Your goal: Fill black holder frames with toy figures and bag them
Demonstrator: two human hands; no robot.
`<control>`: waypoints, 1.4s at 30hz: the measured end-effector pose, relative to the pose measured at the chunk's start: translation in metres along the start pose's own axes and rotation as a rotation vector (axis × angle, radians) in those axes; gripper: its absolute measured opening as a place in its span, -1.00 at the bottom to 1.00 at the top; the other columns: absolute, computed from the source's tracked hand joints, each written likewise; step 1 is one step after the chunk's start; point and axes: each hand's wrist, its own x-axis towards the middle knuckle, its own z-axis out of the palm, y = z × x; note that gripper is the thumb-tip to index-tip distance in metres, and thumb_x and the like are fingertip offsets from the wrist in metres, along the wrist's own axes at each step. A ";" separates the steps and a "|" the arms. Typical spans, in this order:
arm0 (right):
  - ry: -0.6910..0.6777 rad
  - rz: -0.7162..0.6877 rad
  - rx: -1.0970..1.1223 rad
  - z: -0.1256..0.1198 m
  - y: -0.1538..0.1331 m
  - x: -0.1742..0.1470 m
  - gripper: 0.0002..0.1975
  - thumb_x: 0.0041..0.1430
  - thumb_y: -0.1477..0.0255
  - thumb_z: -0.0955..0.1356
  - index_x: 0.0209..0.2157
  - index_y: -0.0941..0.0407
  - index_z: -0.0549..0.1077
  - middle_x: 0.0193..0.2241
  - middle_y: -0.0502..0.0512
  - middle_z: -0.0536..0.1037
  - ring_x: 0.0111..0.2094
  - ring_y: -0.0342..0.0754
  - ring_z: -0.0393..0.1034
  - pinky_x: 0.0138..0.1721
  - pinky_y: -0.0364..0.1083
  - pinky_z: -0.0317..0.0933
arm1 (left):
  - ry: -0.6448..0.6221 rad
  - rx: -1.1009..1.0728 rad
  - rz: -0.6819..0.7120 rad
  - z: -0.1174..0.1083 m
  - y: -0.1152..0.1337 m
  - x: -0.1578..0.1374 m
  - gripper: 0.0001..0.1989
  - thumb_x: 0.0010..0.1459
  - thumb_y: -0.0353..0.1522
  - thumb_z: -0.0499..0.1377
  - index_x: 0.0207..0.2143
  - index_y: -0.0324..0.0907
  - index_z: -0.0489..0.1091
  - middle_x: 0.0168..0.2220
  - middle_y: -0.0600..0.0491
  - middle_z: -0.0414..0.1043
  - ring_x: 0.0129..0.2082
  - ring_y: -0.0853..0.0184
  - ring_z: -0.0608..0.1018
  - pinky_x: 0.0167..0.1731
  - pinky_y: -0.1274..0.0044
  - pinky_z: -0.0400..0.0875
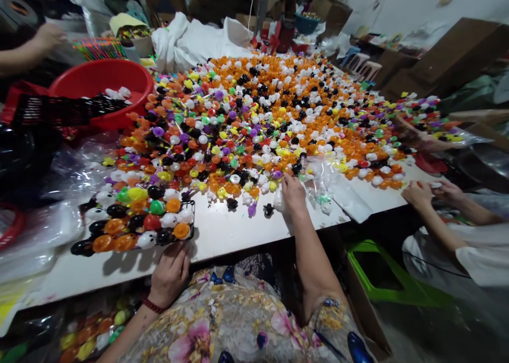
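Head: right hand (293, 194) apparently pinches crinkly bag (318, 185).

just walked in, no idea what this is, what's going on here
A person sits at a white table heaped with small colourful toys. The left hand holds the near edge of a black tray filled with toys. The right hand reaches into the heap beside clear bags. Another person's hands work at the right.

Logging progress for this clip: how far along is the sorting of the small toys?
Done: a small tray at the table edge already holds a heap of colourful toys. In hand: the left hand steadies that tray; the right hand reaches to the near edge of the pile beside a clear bag. Left: the big toy pile still covers most of the table.
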 end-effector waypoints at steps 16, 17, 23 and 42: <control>0.104 0.242 -0.009 0.015 0.006 0.016 -0.74 0.16 0.26 0.38 -0.26 0.17 0.39 -0.25 0.34 0.53 -0.23 0.13 0.42 -0.22 0.00 0.22 | -0.004 0.040 0.009 0.000 0.000 0.000 -0.44 0.18 -0.50 0.12 0.24 -0.21 0.22 -0.19 -0.13 0.55 -0.18 0.16 0.56 -0.15 0.39 0.47; 0.097 0.287 0.004 0.014 0.006 0.020 -0.75 0.13 0.28 0.39 -0.28 0.18 0.41 -0.26 0.36 0.54 -0.22 0.14 0.43 -0.21 0.00 0.22 | -0.007 0.038 0.010 0.000 -0.001 0.000 -0.43 0.18 -0.50 0.12 0.25 -0.21 0.20 -0.18 -0.13 0.55 -0.18 0.16 0.56 -0.16 0.39 0.47; 0.078 0.407 0.135 0.003 0.003 0.037 -0.82 0.08 0.34 0.34 -0.42 0.16 0.50 -0.42 0.21 0.57 -0.33 0.05 0.43 -0.28 -0.06 0.23 | -0.009 0.027 -0.007 0.000 -0.001 -0.002 -0.43 0.18 -0.49 0.10 0.26 -0.18 0.19 -0.17 -0.11 0.55 -0.17 0.17 0.57 -0.14 0.40 0.47; -0.033 -0.545 0.385 0.045 -0.108 -0.092 -0.80 0.27 0.50 0.22 -0.19 0.10 0.47 -0.31 0.13 0.48 -0.29 -0.02 0.43 -0.24 -0.08 0.35 | -0.094 -0.112 -0.081 -0.027 -0.002 -0.003 -0.53 0.24 -0.54 0.07 0.20 -0.17 0.28 -0.11 -0.11 0.51 -0.08 0.24 0.55 -0.08 0.43 0.52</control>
